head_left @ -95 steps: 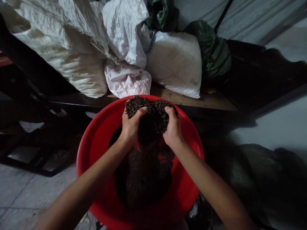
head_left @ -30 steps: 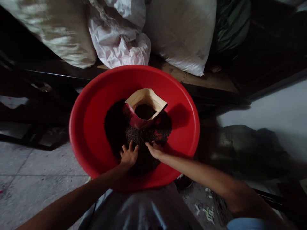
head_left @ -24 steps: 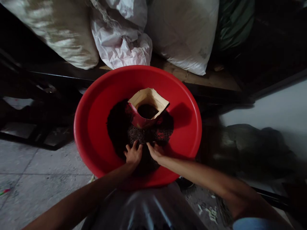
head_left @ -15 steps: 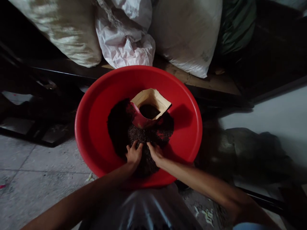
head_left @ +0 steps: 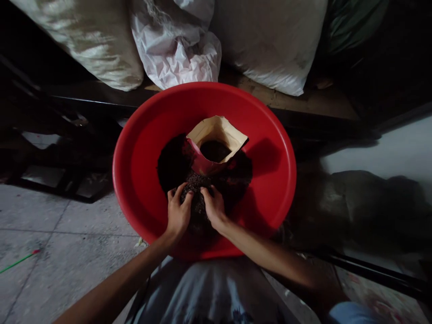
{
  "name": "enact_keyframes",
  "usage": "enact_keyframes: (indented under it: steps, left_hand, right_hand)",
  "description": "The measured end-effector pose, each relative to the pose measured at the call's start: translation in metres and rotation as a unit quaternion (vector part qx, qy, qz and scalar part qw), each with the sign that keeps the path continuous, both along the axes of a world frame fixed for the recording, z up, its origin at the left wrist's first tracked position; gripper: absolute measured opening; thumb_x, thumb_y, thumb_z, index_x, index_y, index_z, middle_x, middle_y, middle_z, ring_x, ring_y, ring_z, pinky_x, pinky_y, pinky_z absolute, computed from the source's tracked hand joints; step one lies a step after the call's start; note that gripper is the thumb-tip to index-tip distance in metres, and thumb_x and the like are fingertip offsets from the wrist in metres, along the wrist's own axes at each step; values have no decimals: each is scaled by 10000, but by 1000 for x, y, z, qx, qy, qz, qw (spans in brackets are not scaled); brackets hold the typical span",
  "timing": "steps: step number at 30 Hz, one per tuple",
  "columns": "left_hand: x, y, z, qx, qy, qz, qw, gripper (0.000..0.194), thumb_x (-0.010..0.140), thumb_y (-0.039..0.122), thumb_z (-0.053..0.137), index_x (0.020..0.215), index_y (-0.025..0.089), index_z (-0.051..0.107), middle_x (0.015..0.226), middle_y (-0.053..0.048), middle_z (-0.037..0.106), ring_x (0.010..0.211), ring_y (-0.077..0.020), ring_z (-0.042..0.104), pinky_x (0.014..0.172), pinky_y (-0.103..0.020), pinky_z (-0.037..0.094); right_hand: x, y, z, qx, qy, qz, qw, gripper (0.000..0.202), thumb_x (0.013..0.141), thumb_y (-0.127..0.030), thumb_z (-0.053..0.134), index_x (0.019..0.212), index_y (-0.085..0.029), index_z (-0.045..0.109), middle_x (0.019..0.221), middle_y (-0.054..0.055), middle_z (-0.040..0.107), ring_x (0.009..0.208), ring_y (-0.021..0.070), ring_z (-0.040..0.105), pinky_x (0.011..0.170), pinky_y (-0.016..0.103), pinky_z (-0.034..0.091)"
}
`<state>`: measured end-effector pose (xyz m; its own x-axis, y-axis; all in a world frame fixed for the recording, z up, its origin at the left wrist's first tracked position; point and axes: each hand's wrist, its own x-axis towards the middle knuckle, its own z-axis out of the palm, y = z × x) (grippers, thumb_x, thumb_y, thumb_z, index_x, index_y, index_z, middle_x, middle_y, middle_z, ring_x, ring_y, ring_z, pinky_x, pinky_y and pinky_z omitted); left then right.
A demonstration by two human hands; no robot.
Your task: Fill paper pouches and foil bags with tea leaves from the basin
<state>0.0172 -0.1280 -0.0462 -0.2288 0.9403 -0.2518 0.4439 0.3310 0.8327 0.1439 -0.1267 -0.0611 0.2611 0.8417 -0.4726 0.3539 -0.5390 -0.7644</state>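
Observation:
A wide red plastic basin [head_left: 135, 180] holds a layer of dark, loose grains [head_left: 198, 182]; whether they are soil or seeds I cannot tell. My left hand [head_left: 178, 210] curves around the left side of a small heap of them, its thumb and fingers apart on the grains. From the right, my right hand [head_left: 213, 206] cups the same heap, some fingertips hidden in it. Just beyond both hands stands an open paper bag [head_left: 205, 165], red outside and tan inside, with dark contents at its bottom. Neither hand touches the bag.
Big stuffed sacks, a yellowish one [head_left: 101, 49], a crumpled white one [head_left: 178, 54] and a pale one [head_left: 270, 40], rest on a wooden ledge [head_left: 303, 105] behind the basin. On the tiled floor [head_left: 67, 256] at left lies a thin green stick [head_left: 20, 261] with a red tip.
Both hands have drawn the grains together into a heap between them, and their fingers curl more. The view has shifted slightly, bringing the green stick into sight.

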Motion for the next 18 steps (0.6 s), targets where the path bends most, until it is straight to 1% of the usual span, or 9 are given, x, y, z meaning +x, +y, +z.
enact_keyframes:
  steps: [3, 6, 9, 11, 14, 16, 18]
  left_hand:
    - [-13, 0, 19, 62, -14, 7, 998, 462, 943, 484, 537, 1322, 256, 669, 1317, -95, 544, 1344, -287, 556, 1239, -439, 418]
    - [-24, -1, 42, 116, -11, 15, 993, 442, 942, 480, 553, 1315, 277, 675, 1310, -78, 554, 1324, -281, 564, 1217, -440, 440]
    - [-35, -4, 63, 160, 2, 23, 987, 418, 954, 469, 563, 1317, 294, 675, 1311, -63, 567, 1301, -270, 570, 1181, -428, 466]
    - [-42, -7, 73, 179, 14, 23, 984, 403, 964, 470, 561, 1308, 293, 677, 1301, -61, 572, 1293, -269, 568, 1183, -431, 456]
    - [-50, -10, 80, 191, 25, 32, 981, 401, 971, 475, 542, 1299, 283, 671, 1290, -64, 580, 1287, -277, 568, 1199, -453, 426]
    - [-53, -9, 86, 206, 25, 43, 977, 395, 967, 463, 538, 1290, 277, 669, 1295, -69, 585, 1294, -286, 566, 1200, -461, 417]
    - [-55, -6, 97, 241, 25, 50, 969, 383, 955, 436, 549, 1276, 268, 676, 1295, -74, 595, 1304, -296, 561, 1192, -464, 419]
  right_hand:
    - [-13, 6, 21, 70, 65, -41, 995, 465, 938, -555, 534, 1250, -246, 687, 1287, 78, 746, 1230, 256, 660, 1063, 350, 503]
    - [-23, 10, 50, 134, 98, -33, 985, 411, 903, -550, 574, 1136, -234, 696, 1197, 78, 749, 1165, 262, 663, 1062, 373, 489]
    - [-30, 9, 78, 184, 101, -11, 978, 382, 893, -545, 587, 1099, -237, 682, 1151, 74, 728, 1137, 263, 648, 1071, 397, 469]
    - [-36, 7, 91, 195, 103, 3, 975, 361, 905, -540, 584, 1102, -250, 675, 1150, 69, 712, 1120, 257, 641, 1066, 404, 472]
    - [-44, 3, 105, 196, 103, 17, 975, 345, 910, -523, 604, 1121, -260, 674, 1186, 79, 681, 1147, 268, 621, 1100, 443, 462]
    - [-48, 3, 114, 216, 95, 23, 972, 333, 904, -513, 630, 1126, -270, 678, 1206, 83, 657, 1178, 277, 600, 1126, 460, 448]
    - [-50, 5, 127, 245, 93, 24, 965, 333, 901, -514, 650, 1141, -286, 681, 1214, 79, 636, 1175, 274, 595, 1127, 459, 457]
